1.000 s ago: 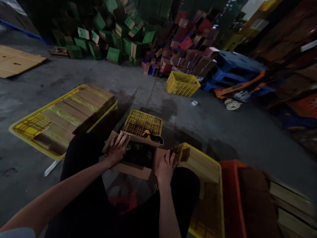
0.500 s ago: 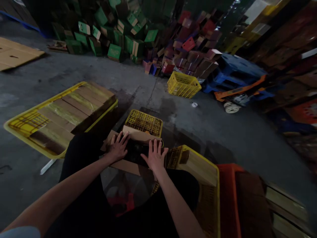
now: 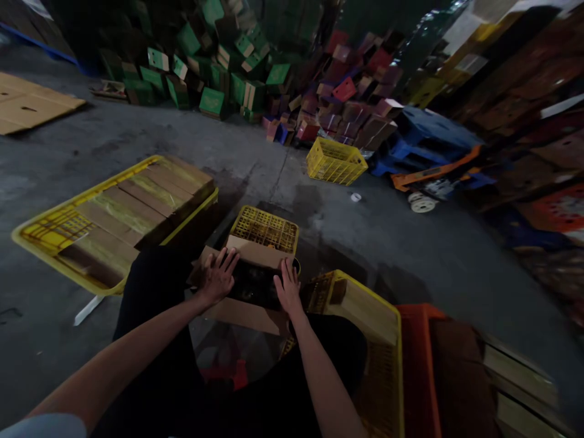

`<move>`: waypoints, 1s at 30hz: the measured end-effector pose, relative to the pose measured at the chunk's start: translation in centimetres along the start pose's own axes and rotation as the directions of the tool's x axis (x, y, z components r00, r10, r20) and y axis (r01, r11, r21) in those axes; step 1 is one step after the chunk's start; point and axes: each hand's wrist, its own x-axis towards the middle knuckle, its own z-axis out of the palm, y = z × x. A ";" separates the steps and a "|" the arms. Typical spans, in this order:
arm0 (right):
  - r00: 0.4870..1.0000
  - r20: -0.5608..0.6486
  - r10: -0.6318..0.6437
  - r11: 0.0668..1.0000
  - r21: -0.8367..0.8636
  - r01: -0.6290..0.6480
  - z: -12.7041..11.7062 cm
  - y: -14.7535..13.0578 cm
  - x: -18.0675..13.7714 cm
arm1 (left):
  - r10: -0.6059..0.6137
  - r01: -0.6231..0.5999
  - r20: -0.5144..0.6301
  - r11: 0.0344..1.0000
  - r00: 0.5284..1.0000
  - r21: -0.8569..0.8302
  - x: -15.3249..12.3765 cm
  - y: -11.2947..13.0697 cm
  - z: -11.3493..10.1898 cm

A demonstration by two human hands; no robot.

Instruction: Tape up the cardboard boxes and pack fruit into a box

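Note:
Between my knees is a cardboard box [image 3: 255, 250] with its flaps spread and dark contents [image 3: 255, 285] that I cannot make out. My left hand [image 3: 219, 280] rests over the left end of the box, fingers spread and pointing away from me. Over the right end lies my right hand [image 3: 289, 291], its fingers stretched out. A yellow crate [image 3: 267, 226] turned with its grid upward is just beyond the box. What lies under my palms is hidden.
On the left, a yellow crate [image 3: 86, 210] holds closed cardboard boxes. At my right are another yellow crate [image 3: 398, 340] and a red crate [image 3: 426, 365]. Ahead stand a small yellow crate [image 3: 336, 161], a pallet jack [image 3: 433, 170], blue pallets [image 3: 424, 134] and heaped green boxes [image 3: 212, 102].
My right hand has drawn its fingers closer together and turned toward the box's right edge, showing more of the dark contents. My left hand stays nearly in place. The view has shifted slightly.

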 end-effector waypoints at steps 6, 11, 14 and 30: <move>0.996 -0.055 0.064 0.995 -0.075 -0.068 0.5 -0.8 -0.5 | 0.015 -0.015 -0.042 1.000 0.999 -0.010 -0.2 -0.3 -0.1; 0.991 -0.061 0.117 0.976 -0.180 -0.126 1.2 -1.2 0.3 | 0.013 -0.013 -0.047 1.000 0.999 0.015 0.0 -0.4 0.3; 0.991 -0.033 0.130 0.968 -0.213 -0.134 0.8 -1.5 0.8 | 0.020 -0.019 -0.035 1.000 0.999 0.024 0.3 -0.5 0.7; 0.986 0.164 0.030 0.999 -0.048 -0.022 1.6 -4.4 -3.0 | 0.101 -0.100 0.035 0.995 0.994 -0.027 3.3 -0.8 -0.1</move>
